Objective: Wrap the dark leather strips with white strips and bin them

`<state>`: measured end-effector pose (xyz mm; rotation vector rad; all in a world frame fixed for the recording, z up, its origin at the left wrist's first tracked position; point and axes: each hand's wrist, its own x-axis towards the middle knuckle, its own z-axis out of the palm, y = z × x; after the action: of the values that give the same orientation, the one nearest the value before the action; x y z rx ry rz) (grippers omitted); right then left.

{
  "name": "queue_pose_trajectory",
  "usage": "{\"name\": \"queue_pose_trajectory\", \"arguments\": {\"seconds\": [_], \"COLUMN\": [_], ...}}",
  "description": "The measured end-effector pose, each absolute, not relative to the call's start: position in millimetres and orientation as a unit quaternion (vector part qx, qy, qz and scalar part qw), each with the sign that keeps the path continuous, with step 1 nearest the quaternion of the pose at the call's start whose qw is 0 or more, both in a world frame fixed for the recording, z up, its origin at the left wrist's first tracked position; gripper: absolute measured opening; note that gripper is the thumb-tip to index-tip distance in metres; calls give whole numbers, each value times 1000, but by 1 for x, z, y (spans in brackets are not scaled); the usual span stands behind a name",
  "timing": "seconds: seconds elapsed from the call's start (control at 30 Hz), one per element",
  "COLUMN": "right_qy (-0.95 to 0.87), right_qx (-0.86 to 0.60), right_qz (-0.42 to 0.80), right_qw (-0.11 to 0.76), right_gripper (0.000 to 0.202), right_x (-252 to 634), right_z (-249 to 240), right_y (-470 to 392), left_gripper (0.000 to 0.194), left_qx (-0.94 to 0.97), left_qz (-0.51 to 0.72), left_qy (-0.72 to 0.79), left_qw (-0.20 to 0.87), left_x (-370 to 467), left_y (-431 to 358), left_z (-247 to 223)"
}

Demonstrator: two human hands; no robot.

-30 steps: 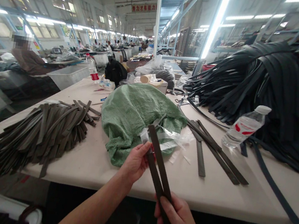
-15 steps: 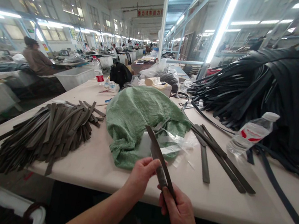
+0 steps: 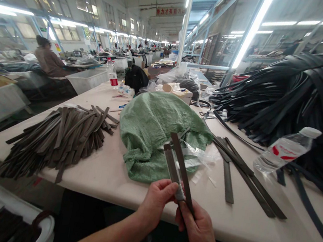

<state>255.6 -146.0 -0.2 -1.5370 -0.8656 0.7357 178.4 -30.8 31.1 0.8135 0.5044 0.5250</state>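
Observation:
Two dark brown flat strips rise from my hands, side by side and spread apart toward their tips. My left hand is closed, its thumb and fingers pinching the left-hand strip where something whitish, perhaps film, shows. My right hand is closed around the lower ends of both, the thumb lying along them. Behind the strips bulges a green woven sack with torn clear plastic at its right side. Several loose strips lie on the table to the right.
A heap of brown strips covers the table's left part. At right stand a water bottle and a big pile of black straps. A white bin sits below left. Another person sits far left.
The two strips, lying nearly together before, are now fanned apart at their upper ends. Both hands stay close together. The view has shifted slightly.

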Motion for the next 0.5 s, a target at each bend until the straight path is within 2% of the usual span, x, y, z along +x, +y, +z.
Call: {"name": "queue_pose_trajectory", "arguments": {"seconds": [0.23, 0.37, 0.5], "right_qy": [-380, -375, -357], "right_qx": [-659, -660, -645], "right_qz": [351, 342, 359], "right_qw": [546, 554, 572], "right_gripper": [38, 40, 45], "right_x": [250, 245, 232], "right_z": [-6, -7, 1], "right_y": [-147, -138, -126], "left_gripper": [43, 39, 38], "left_qx": [327, 326, 341], "left_qz": [331, 302, 323], "left_qy": [237, 270, 272], "left_qw": [853, 854, 840], "left_x": [180, 172, 163], "left_y": [11, -3, -28], "left_z": [55, 43, 29]}}
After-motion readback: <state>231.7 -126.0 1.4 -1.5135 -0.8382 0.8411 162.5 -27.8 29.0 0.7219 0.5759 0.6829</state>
